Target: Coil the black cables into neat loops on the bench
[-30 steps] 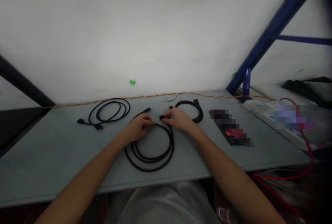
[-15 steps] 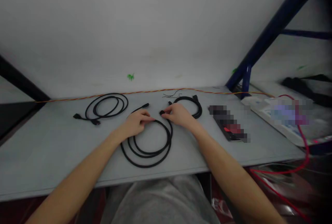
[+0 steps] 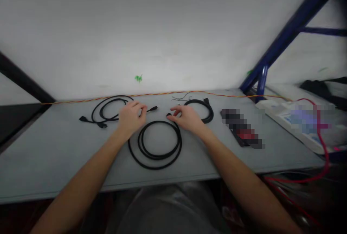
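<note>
The left hand (image 3: 131, 116) closes thumb and fingertips in a pinch at a slim black plug (image 3: 153, 108), though the fingers hide exactly how it is gripped. The right hand (image 3: 185, 117) lies open, its fingers (image 3: 173, 113) lightly spread, the tips at a small black connector (image 3: 169, 114). Between and just below the hands rests a black cable coil (image 3: 155, 168), its loops flat and closed, its two ends apparently the pieces at the fingertips. Two more coiled black cables lie on the grey table (image 3: 54, 151): one left of the left hand (image 3: 92, 117), one just beyond the right hand (image 3: 210, 114). All three are wound; no plug is seen connected to anything. A twisted orange wire (image 3: 162, 93) runs along the back edge; a pixelated dark-and-red object (image 3: 241, 127) lies right, too obscured to name.
</note>
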The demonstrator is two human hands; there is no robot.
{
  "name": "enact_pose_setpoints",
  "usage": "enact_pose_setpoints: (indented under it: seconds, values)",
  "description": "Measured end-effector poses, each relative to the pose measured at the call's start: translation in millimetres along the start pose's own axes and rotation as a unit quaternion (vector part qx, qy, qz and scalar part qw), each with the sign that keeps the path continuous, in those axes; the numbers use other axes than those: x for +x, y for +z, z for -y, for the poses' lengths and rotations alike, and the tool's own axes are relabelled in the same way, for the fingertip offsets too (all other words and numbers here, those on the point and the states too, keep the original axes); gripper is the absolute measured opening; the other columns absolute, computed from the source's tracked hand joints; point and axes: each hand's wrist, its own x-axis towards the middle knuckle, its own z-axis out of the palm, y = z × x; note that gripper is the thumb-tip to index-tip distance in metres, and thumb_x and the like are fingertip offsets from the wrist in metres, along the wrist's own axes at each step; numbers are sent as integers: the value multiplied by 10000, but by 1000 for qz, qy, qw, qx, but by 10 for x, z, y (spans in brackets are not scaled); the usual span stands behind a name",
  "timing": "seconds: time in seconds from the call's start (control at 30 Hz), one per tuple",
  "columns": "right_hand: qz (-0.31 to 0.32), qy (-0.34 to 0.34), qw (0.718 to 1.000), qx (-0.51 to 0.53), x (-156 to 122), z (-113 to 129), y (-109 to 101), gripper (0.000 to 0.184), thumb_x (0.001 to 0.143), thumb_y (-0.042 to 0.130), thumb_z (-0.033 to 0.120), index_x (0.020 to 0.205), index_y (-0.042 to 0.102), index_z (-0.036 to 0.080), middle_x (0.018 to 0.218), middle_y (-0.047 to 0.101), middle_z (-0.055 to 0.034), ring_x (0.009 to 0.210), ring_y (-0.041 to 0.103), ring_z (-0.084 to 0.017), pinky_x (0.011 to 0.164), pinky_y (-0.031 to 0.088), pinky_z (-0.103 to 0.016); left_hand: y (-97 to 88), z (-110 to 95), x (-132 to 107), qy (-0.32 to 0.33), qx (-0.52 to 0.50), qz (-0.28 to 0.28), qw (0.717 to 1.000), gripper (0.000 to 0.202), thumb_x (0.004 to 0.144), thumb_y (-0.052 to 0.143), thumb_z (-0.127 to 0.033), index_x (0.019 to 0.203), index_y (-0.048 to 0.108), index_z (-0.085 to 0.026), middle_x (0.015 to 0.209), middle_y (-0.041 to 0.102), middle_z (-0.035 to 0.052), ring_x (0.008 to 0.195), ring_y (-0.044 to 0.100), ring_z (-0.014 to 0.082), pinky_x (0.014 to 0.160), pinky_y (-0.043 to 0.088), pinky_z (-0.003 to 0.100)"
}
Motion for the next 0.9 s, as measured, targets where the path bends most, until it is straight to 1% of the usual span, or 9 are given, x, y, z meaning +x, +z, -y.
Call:
enact_pose_setpoints:
  seconds: [0.07, 0.13, 0.2, 0.27, 0.37, 0.5, 0.63, 0.77, 0.9]
  values:
    - [-2, -32, 999, -10, -39, 68, -13, 321, 906, 736, 439, 1147, 773, 231, 1004, 757, -48, 821, 663, -177, 767, 473, -290, -120, 114, 50, -51, 61, 61, 995, 340, 960, 550, -445, 909, 775, -196, 943, 748, 99, 923, 680, 278, 792, 497, 363]
    - [1, -87, 996, -13, -87, 150, 12, 258, 944, 693, 412, 1105, 785, 233, 998, 739, -49, 837, 651, -177, 796, 476, -300, -204, 240, 83, -81, 95, 167, 978, 361, 892, 616, -531, 854, 767, -205, 875, 753, 90, 832, 686, 285, 703, 475, 350]
    - [12, -156, 988, -17, -140, 226, 83, 259, 975, 657, 377, 1143, 775, 220, 1033, 724, -66, 939, 651, -201, 883, 480, -326, -240, 354, 98, -89, 87, 255, 959, 342, 832, 674, -543, 851, 765, -213, 842, 760, 74, 773, 685, 272, 654, 454, 333]
    - [24, -215, 976, -26, -200, 294, 180, 295, 994, 633, 354, 1227, 742, 211, 1130, 704, -91, 1062, 630, -229, 983, 461, -366, -232, 428, 99, -79, 54, 298, 950, 285, 815, 697, -481, 884, 770, -215, 848, 770, 61, 760, 688, 251, 648, 453, 319]
    - [43, -260, 964, -43, -299, 396, 316, 384, 1022, 585, 416, 1341, 674, 221, 1300, 645, -120, 1194, 578, -255, 1064, 425, -426, -155, 439, 89, -67, 13, 291, 954, 258, 857, 661, -412, 942, 782, -200, 896, 782, 68, 805, 698, 240, 701, 481, 314]
    - [58, -277, 955, -83, -420, 528, 401, 656, 938, 607, 652, 1431, 599, 218, 1505, 507, -165, 1357, 464, -338, 1122, 360, -527, 29, 344, 62, -58, 17, 222, 973, 283, 928, 595, -378, 1019, 792, -195, 980, 775, 88, 909, 693, 260, 790, 498, 339]
    - [74, -295, 946, -111, -470, 587, 409, 750, 900, 591, 733, 1439, 588, 212, 1508, 510, -157, 1345, 457, -353, 1139, 329, -536, 233, 262, 58, -36, 24, 157, 987, 304, 981, 543, -384, 1013, 791, -210, 1057, 751, 90, 975, 680, 252, 834, 491, 341]
    - [78, -308, 941, -115, -460, 591, 405, 763, 898, 578, 742, 1431, 589, 197, 1501, 519, -155, 1341, 448, -357, 1146, 316, -535, 369, 202, 74, -28, 16, 138, 990, 320, 1002, 526, -403, 1014, 791, -223, 1048, 743, 76, 948, 682, 231, 796, 476, 325]
    - [79, -313, 941, -99, -444, 596, 408, 853, 871, 612, 749, 1484, 528, 161, 1480, 542, -163, 1354, 438, -360, 1163, 297, -539, 410, 160, 73, -18, -15, 142, 990, 326, 999, 538, -425, 1024, 805, -238, 1042, 743, 63, 904, 679, 211, 751, 464, 307]
